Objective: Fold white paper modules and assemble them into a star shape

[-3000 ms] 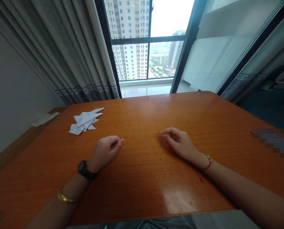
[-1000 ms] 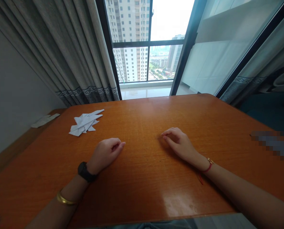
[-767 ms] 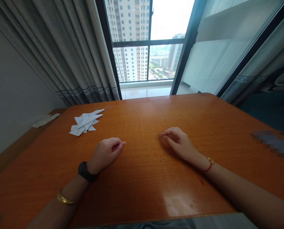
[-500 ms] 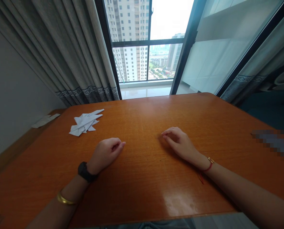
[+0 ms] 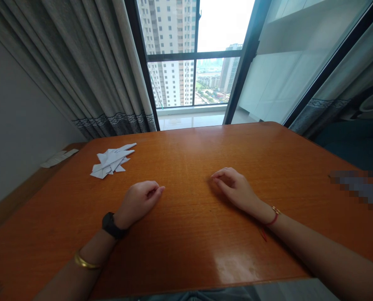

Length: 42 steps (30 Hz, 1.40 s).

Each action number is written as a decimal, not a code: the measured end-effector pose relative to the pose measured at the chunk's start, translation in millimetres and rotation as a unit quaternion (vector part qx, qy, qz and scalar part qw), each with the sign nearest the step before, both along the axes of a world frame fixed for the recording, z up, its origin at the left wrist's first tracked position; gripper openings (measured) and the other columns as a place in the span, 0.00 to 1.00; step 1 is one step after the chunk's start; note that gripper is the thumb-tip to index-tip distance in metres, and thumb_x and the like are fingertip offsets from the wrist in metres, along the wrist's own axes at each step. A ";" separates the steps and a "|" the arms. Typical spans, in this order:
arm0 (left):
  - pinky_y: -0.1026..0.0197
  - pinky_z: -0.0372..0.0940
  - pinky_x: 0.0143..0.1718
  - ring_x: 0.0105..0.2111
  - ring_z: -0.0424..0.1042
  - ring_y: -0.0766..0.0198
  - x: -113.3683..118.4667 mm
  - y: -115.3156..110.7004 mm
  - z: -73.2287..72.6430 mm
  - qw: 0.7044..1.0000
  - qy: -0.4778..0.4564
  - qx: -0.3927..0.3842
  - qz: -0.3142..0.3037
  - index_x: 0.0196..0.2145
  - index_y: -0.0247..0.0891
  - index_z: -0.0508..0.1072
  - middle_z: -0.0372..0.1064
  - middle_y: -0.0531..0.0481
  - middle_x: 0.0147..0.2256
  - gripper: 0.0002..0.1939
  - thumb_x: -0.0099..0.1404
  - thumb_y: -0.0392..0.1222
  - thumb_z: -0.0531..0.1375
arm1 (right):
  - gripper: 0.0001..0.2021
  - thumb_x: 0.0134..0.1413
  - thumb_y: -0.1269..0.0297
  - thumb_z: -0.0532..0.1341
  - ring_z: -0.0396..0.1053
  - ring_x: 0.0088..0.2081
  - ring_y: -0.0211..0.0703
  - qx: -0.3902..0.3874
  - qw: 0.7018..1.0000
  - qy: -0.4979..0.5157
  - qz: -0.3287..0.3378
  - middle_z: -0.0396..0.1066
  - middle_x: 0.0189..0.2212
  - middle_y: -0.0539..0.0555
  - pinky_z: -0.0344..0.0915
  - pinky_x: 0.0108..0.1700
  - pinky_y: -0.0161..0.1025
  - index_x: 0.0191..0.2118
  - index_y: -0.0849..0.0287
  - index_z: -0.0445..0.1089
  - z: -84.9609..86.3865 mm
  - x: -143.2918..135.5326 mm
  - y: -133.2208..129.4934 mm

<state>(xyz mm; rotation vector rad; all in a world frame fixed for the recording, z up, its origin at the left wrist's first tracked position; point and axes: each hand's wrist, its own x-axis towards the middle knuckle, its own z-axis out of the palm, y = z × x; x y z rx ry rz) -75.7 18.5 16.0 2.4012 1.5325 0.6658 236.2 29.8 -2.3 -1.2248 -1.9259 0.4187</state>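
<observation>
White papers (image 5: 112, 161) partly hide each other near the left hand (image 5: 139, 199).

No readable text or labels.

Left hand (image 5: 138, 201) seems shifted very slightly inward.

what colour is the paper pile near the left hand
The angular folded-paper pile is white, showing best in the head view.
</observation>
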 end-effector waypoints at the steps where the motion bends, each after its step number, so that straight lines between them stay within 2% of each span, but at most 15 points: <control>1: 0.62 0.51 0.27 0.23 0.60 0.66 0.3 0.0 0.4 1.000 0.000 0.000 -0.001 0.24 0.38 0.67 0.63 0.53 0.22 0.18 0.68 0.49 0.51 | 0.05 0.56 0.66 0.57 0.68 0.39 0.45 -0.002 1.000 0.001 -0.002 0.73 0.34 0.54 0.63 0.45 0.46 0.34 0.56 0.70 -0.2 -0.2 0.2; 26: 0.63 0.52 0.26 0.23 0.60 0.66 1.6 -1.9 2.7 1.000 0.010 0.002 -0.004 0.23 0.38 0.66 0.62 0.53 0.21 0.19 0.68 0.49 0.51 | 0.05 0.56 0.65 0.57 0.70 0.39 0.45 -0.033 0.999 0.002 -0.006 0.74 0.35 0.54 0.64 0.45 0.46 0.35 0.56 0.71 -0.2 -0.3 -2.1; 42: 0.63 0.53 0.26 0.23 0.61 0.66 -0.5 0.4 0.2 1.000 0.011 0.012 -0.003 0.23 0.38 0.67 0.64 0.52 0.22 0.19 0.68 0.50 0.51 | 0.06 0.56 0.65 0.57 0.70 0.39 0.46 -0.025 1.000 -0.005 -0.006 0.74 0.35 0.54 0.66 0.44 0.45 0.35 0.56 0.71 -0.3 -0.2 -0.3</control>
